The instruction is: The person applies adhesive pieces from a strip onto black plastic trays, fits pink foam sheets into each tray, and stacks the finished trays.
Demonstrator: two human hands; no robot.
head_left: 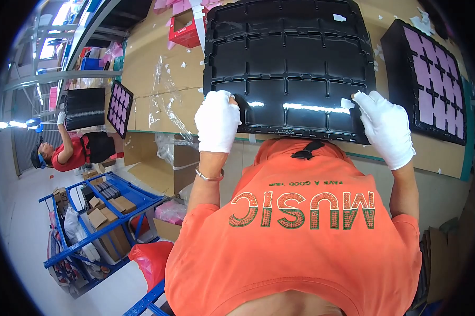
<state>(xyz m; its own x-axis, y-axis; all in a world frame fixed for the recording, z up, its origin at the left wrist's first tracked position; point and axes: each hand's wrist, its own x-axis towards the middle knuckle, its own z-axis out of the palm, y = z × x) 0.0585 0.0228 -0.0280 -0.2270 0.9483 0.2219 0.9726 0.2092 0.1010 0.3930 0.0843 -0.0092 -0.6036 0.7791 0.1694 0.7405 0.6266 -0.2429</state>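
Observation:
In front of me on the bench lies a large black plastic tray (287, 68), divided into rows of shallow compartments. My left hand (218, 121), in a white glove, is closed with its fingers curled at the tray's near left edge. My right hand (386, 126), also gloved in white, grips the near right edge, thumb and fingers together. A small white paper piece (347, 103) is beside the right fingertips, and a white label (339, 17) sits near the far right corner. The undersides of the fingers are hidden.
To the right stands a stack of black trays (427, 79) with pink pieces in the top compartments. Clear film (164, 100) and white scraps lie at left, near a red box (185, 30). A co-worker (71, 150) stands far left, beyond a blue cart (103, 221).

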